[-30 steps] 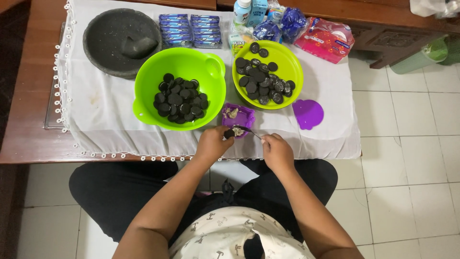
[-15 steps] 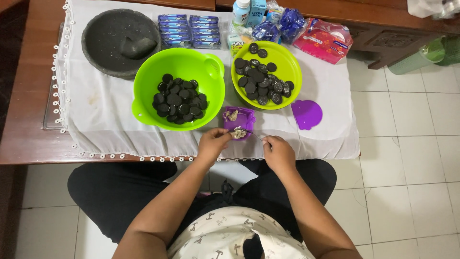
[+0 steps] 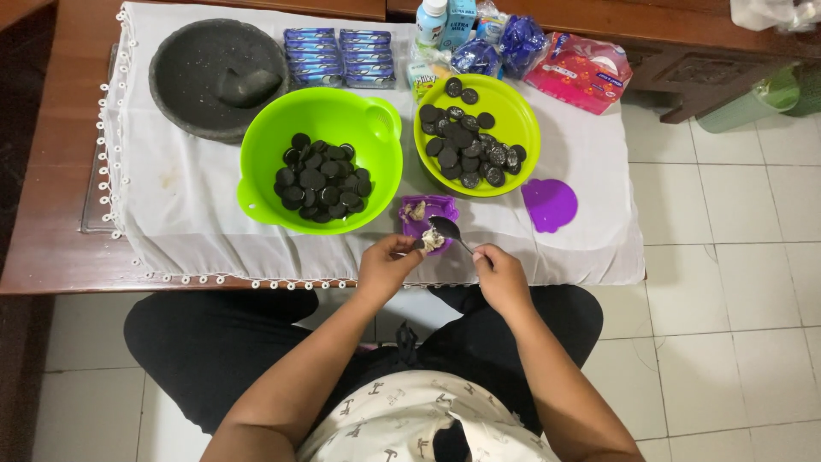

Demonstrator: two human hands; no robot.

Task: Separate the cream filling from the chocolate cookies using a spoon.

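Left hand (image 3: 386,267) pinches a dark cream-topped biscuit half (image 3: 430,242); right hand (image 3: 500,272) grips a metal spoon (image 3: 445,229), scraping filling above the small purple plastic tub (image 3: 428,210); next, likely a careful scoop.

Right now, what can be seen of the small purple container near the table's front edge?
The small purple container looks like plastic, roughly square and open on top, with pale cream scraps inside. It sits on the white cloth between the two green bowls, just ahead of the hands. The spoon's bowl overlaps its near edge. A purple lid lies apart, to its right.

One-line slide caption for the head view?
Left hand holds a cookie half while right hand scrapes cream with a spoon.
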